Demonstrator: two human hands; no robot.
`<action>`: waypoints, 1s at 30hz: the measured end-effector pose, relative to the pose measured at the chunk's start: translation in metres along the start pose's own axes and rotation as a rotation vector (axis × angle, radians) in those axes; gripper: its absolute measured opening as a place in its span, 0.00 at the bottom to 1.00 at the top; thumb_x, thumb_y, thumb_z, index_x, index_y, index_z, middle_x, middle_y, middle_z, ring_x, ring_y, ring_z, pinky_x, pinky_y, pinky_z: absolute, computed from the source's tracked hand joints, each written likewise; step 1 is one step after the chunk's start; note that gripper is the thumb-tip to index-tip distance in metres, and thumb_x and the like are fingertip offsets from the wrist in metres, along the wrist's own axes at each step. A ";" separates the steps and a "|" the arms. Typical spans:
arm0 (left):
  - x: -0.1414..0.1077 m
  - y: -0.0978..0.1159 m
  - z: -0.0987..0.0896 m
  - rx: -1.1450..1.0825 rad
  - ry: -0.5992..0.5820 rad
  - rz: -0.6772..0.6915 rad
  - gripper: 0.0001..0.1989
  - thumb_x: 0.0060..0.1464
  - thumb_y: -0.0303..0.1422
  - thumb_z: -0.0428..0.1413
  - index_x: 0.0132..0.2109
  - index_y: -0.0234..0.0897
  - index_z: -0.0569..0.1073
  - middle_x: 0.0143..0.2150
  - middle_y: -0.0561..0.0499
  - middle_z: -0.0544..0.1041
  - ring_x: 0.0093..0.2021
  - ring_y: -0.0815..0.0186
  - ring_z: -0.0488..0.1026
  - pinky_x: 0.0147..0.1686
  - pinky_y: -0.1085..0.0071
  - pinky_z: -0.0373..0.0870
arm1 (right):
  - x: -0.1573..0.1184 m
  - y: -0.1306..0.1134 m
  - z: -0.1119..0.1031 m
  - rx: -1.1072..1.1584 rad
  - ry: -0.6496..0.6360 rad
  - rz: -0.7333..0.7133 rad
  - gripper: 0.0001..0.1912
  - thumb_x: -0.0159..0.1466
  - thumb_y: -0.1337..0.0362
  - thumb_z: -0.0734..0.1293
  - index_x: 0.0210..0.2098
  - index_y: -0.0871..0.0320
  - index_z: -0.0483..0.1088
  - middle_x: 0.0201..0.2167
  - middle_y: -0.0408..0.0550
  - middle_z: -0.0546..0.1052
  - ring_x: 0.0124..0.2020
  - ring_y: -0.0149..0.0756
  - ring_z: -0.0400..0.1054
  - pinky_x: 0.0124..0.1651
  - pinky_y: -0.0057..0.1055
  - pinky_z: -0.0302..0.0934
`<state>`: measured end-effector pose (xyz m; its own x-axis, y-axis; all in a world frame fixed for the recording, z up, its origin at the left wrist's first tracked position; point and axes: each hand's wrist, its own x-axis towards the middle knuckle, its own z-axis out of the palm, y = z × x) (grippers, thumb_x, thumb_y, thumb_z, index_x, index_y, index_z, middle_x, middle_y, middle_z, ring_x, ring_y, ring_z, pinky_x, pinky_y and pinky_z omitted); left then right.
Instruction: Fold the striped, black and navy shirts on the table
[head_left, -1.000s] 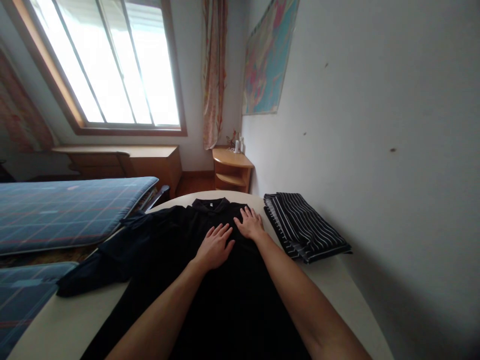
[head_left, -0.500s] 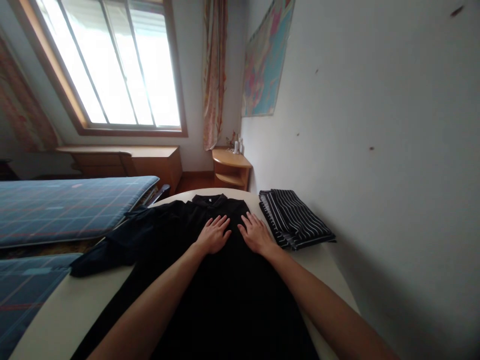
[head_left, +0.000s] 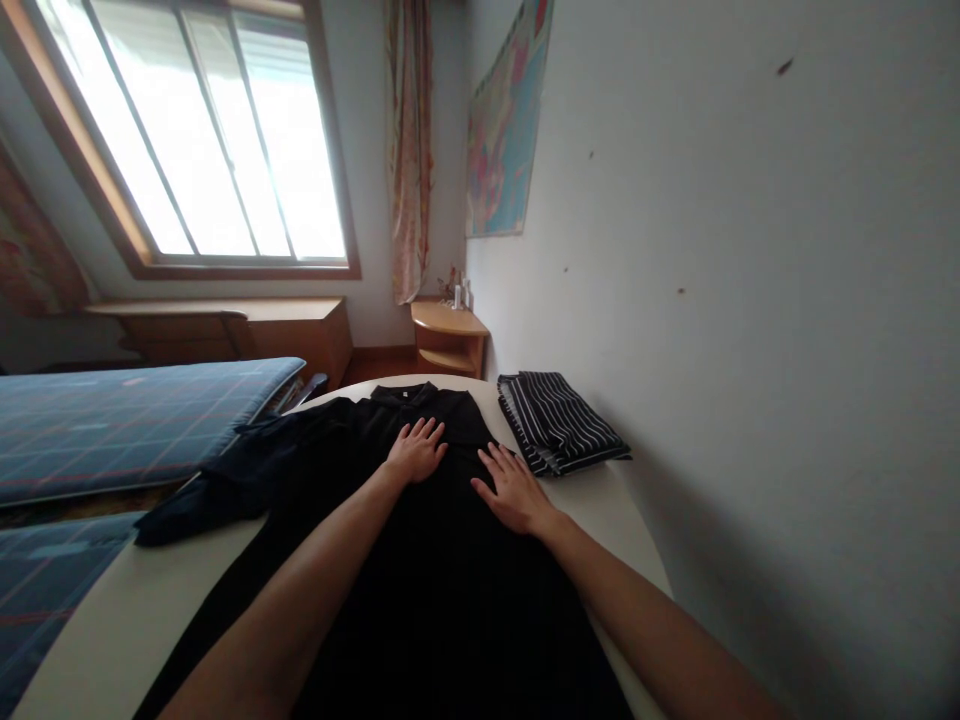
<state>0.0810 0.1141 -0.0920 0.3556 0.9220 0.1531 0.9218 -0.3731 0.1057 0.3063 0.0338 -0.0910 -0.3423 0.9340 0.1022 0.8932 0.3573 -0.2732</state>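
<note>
A black collared shirt [head_left: 450, 600] lies spread on a pale round-edged table [head_left: 637, 530], its collar toward the far edge. One sleeve stretches out to the left; the right sleeve is not visible, and I cannot tell how it lies. My left hand [head_left: 417, 450] rests flat on the chest below the collar, fingers spread. Lower and to the right, my right hand [head_left: 514, 488] lies on the shirt near its right edge, fingers apart. Neither hand grips the fabric. Just beyond the right hand sits a folded black-and-white striped cloth [head_left: 566, 420].
A blue plaid mattress [head_left: 150, 420] borders the table on the left. The white wall [head_left: 750, 400] runs close along the right, with a map [head_left: 506, 130] on it. At the back stand a wooden desk [head_left: 300, 325] and a small corner shelf [head_left: 450, 320] below a window.
My right hand has slid toward me along the shirt's right side, apart from the left hand. The left hand stays near the collar. The view has turned slightly right.
</note>
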 end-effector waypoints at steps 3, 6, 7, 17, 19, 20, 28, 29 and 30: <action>-0.008 0.012 -0.004 -0.003 0.034 0.099 0.26 0.67 0.39 0.45 0.70 0.45 0.58 0.73 0.47 0.52 0.72 0.53 0.49 0.68 0.51 0.45 | 0.000 0.004 0.001 0.007 0.011 -0.030 0.36 0.69 0.45 0.56 0.70 0.57 0.53 0.73 0.53 0.47 0.73 0.45 0.38 0.72 0.46 0.35; -0.024 0.024 -0.003 -0.050 0.023 0.178 0.25 0.67 0.43 0.45 0.68 0.49 0.62 0.73 0.47 0.54 0.71 0.51 0.52 0.67 0.52 0.50 | -0.003 0.009 0.003 0.031 0.082 -0.059 0.33 0.69 0.50 0.60 0.68 0.59 0.58 0.70 0.55 0.56 0.71 0.46 0.46 0.71 0.46 0.40; -0.029 0.027 -0.002 -0.071 0.018 0.170 0.25 0.67 0.45 0.45 0.68 0.49 0.62 0.73 0.47 0.54 0.71 0.49 0.51 0.66 0.50 0.51 | -0.003 0.010 0.004 0.043 0.123 -0.069 0.31 0.69 0.53 0.61 0.67 0.61 0.60 0.68 0.57 0.61 0.70 0.45 0.51 0.70 0.44 0.43; -0.049 0.034 0.002 -0.214 0.040 0.153 0.23 0.66 0.43 0.47 0.65 0.46 0.67 0.71 0.52 0.59 0.72 0.49 0.49 0.68 0.50 0.49 | 0.008 0.011 -0.005 0.091 0.294 -0.119 0.13 0.68 0.68 0.61 0.49 0.61 0.74 0.47 0.54 0.77 0.52 0.42 0.67 0.61 0.38 0.59; -0.049 0.033 0.001 -0.226 0.037 0.159 0.24 0.65 0.43 0.47 0.66 0.47 0.65 0.70 0.52 0.60 0.72 0.48 0.49 0.68 0.49 0.49 | 0.007 0.011 -0.004 0.089 0.299 -0.114 0.13 0.68 0.68 0.61 0.48 0.60 0.74 0.47 0.54 0.76 0.53 0.42 0.66 0.62 0.38 0.58; -0.049 0.033 0.001 -0.229 0.033 0.165 0.25 0.65 0.44 0.47 0.67 0.47 0.64 0.71 0.52 0.60 0.72 0.48 0.49 0.68 0.48 0.49 | 0.005 0.011 -0.003 0.085 0.303 -0.107 0.14 0.68 0.68 0.61 0.49 0.60 0.74 0.50 0.55 0.75 0.56 0.42 0.65 0.63 0.39 0.56; -0.056 0.032 -0.003 -0.230 -0.014 0.221 0.29 0.63 0.50 0.49 0.69 0.52 0.60 0.73 0.54 0.54 0.73 0.42 0.39 0.67 0.43 0.45 | -0.006 0.010 -0.001 0.039 0.266 0.060 0.21 0.67 0.70 0.60 0.58 0.58 0.69 0.66 0.58 0.60 0.65 0.43 0.59 0.66 0.38 0.53; -0.056 0.033 -0.004 -0.229 -0.014 0.237 0.30 0.63 0.49 0.49 0.69 0.52 0.59 0.73 0.54 0.53 0.73 0.42 0.39 0.67 0.42 0.44 | -0.008 0.008 -0.004 0.016 0.260 0.098 0.21 0.67 0.71 0.60 0.59 0.59 0.69 0.66 0.59 0.60 0.64 0.44 0.61 0.65 0.38 0.54; -0.057 0.034 -0.007 -0.228 -0.014 0.256 0.30 0.63 0.48 0.49 0.70 0.52 0.57 0.73 0.54 0.53 0.73 0.43 0.39 0.67 0.43 0.44 | -0.009 0.007 -0.007 -0.006 0.252 0.131 0.22 0.67 0.71 0.60 0.59 0.59 0.68 0.65 0.60 0.61 0.63 0.45 0.62 0.64 0.37 0.56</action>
<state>0.0905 0.0481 -0.0908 0.5746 0.7960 0.1902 0.7444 -0.6049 0.2828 0.3175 0.0275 -0.0871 -0.1415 0.9431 0.3009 0.9269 0.2329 -0.2941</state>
